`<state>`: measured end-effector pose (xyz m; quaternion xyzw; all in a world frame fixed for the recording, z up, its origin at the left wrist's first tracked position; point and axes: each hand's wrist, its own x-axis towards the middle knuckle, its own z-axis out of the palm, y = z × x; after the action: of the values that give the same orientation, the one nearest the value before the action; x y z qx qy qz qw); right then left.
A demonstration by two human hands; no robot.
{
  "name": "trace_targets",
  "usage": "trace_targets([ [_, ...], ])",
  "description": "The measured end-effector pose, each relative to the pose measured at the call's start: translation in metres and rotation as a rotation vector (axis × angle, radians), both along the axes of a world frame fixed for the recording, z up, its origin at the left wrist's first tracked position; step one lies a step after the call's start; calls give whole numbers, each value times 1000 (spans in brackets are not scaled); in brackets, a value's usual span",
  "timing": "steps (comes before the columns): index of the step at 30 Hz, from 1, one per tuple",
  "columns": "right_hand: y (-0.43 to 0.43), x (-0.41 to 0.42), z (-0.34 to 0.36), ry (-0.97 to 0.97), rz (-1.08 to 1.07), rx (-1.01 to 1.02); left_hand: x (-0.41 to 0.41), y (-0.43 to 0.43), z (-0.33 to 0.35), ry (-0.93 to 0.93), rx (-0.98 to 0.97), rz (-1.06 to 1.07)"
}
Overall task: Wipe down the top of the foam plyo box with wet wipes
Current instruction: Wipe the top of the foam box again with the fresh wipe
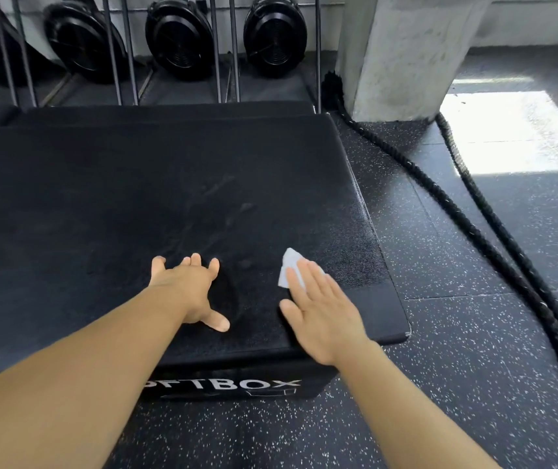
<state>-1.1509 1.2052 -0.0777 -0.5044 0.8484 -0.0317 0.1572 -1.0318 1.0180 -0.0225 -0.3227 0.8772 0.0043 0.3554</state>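
A black foam plyo box (135,198) fills the middle of the view, with white lettering on its near side. My right hand (321,309) lies flat on the box top near its right front corner, pressing a white wet wipe (289,267) under the fingers; part of the wipe sticks out past the fingertips. My left hand (189,289) rests on the box top just left of it, fingers spread, holding nothing. Faint damp streaks show on the top beyond the hands.
A thick black battle rope (494,252) snakes over the speckled rubber floor right of the box. A concrete pillar (403,52) stands at the back right. Black fan-wheel machines (179,35) and metal bars (233,45) line the back wall.
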Motion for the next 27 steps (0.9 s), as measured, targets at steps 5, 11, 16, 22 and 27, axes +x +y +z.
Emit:
trace_targets([
  [5, 46, -39, -4, 27, -173, 49, 0, -1, -2, 4, -9, -5],
  [11, 63, -55, -3, -49, -373, 87, 2, -3, -4, 20, 3, -3],
  [16, 36, -10, -3, -39, -497, 40, 3, -4, -6, 39, 20, 1],
  [22, 3, 53, 1, -53, -373, -48, 3, -5, -8, 38, -1, -11],
  [27, -26, 94, -1, -90, -68, -88, 5, -5, -10, 45, -37, -31],
])
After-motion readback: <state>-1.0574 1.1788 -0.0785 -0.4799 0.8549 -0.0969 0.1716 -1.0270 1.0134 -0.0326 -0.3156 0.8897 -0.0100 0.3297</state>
